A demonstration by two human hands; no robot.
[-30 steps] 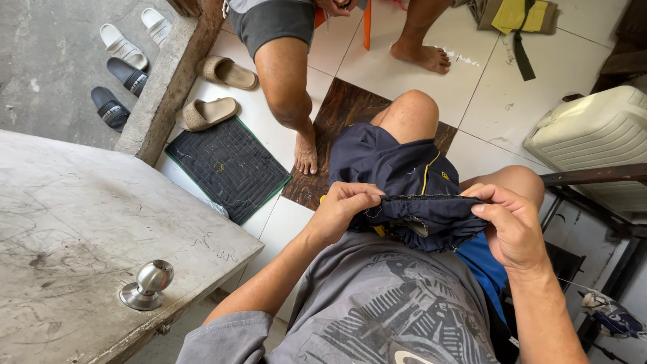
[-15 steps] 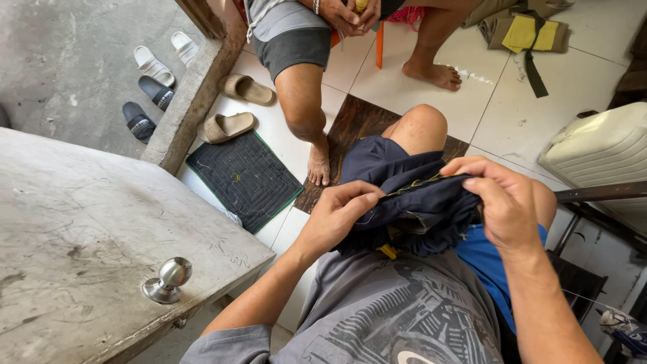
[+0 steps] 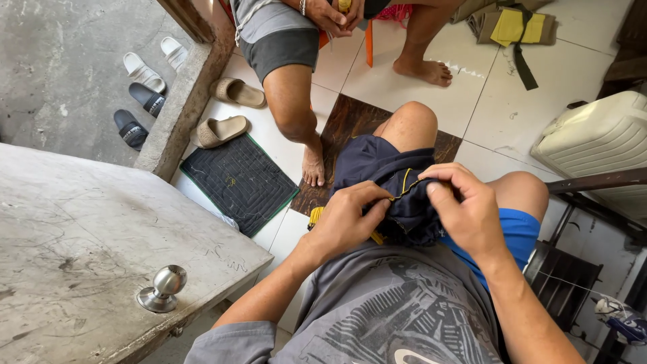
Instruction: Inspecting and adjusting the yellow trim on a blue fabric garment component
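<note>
Two hands meet over a bunched navy garment (image 3: 391,192) with thin yellow piping that lies in the person's lap, draped over the thighs just below the raised knee. The left hand (image 3: 347,222) has its grip pinched together on a fold of the cloth at the piped edge, fingers curled under and thumb on top. The right hand (image 3: 468,212) is clamped on the same edge just beside it, thumb pressing the fabric against the forefinger, so the seam is stretched between the two. The person wears a grey printed shirt (image 3: 397,317) and blue shorts (image 3: 515,232). To the left stands a scuffed grey door (image 3: 74,229) with a round metal knob (image 3: 164,288). On the tiled floor (image 3: 472,87) lie a dark quilted mat (image 3: 239,180) and tan slippers (image 3: 222,129). Another person's bare leg (image 3: 296,114) stands near the mat, well apart from the hands.
</note>
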